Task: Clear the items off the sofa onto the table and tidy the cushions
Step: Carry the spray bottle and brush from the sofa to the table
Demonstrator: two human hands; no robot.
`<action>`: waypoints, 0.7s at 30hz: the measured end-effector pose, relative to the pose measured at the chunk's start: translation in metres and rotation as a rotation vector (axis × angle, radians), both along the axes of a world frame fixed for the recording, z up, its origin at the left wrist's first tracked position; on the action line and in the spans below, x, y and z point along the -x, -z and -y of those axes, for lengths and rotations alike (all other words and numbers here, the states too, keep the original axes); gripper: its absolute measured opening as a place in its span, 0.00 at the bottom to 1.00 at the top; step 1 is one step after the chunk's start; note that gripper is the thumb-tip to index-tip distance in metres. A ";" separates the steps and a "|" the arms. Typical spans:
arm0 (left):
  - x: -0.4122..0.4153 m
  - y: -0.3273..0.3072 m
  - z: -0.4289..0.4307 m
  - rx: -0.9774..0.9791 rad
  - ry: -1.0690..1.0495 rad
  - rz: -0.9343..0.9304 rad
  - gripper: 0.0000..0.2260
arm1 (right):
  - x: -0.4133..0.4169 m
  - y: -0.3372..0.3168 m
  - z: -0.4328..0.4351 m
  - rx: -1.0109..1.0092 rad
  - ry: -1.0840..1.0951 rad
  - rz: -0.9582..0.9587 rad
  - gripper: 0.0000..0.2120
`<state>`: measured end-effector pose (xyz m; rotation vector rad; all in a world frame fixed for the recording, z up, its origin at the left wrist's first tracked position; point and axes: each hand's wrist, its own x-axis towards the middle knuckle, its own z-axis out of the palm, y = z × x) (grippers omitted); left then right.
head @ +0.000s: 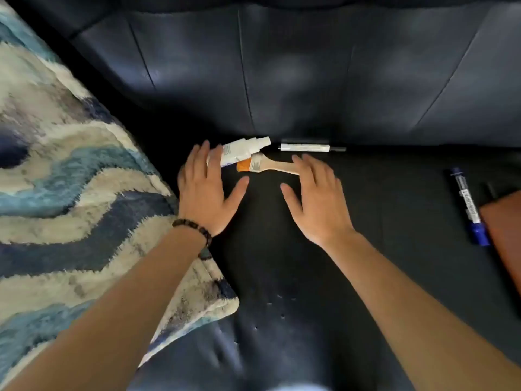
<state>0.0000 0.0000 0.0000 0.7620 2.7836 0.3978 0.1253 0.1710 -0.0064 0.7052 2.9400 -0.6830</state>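
Note:
On the dark sofa seat (270, 249) lie a white spray bottle (242, 150), a paintbrush (267, 164) with orange bristles and a wooden handle, and a white and black marker (307, 147) by the backrest. The bottle rests partly across the brush head. My left hand (205, 187) hovers with fingers apart, its fingertips at the bottle's base. My right hand (315, 196) is spread over the end of the brush handle. Neither hand grips anything. A blue marker (468, 206) lies on the seat at the right.
A blue and cream wave-patterned cushion (70, 193) fills the left side, under my left forearm. A brown flat object (504, 235) pokes in at the right edge beside the blue marker. The sofa backrest (282, 66) rises behind the items.

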 end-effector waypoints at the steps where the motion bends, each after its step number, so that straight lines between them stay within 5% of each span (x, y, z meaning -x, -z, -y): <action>1: 0.008 0.008 -0.005 0.030 0.010 -0.018 0.33 | 0.006 0.009 -0.001 -0.022 -0.017 -0.025 0.25; 8: 0.004 0.017 -0.013 0.129 -0.017 -0.015 0.23 | 0.002 0.029 0.002 -0.092 0.051 -0.185 0.11; 10: -0.012 0.014 -0.009 0.121 -0.072 0.006 0.22 | -0.006 0.018 0.004 0.013 0.130 -0.106 0.13; 14: -0.071 -0.006 0.003 -0.167 -0.291 0.201 0.21 | -0.041 -0.007 0.012 0.323 0.301 0.076 0.12; 21: -0.156 -0.133 0.020 -0.370 -0.491 0.362 0.16 | -0.139 -0.120 0.016 0.558 0.623 -0.017 0.08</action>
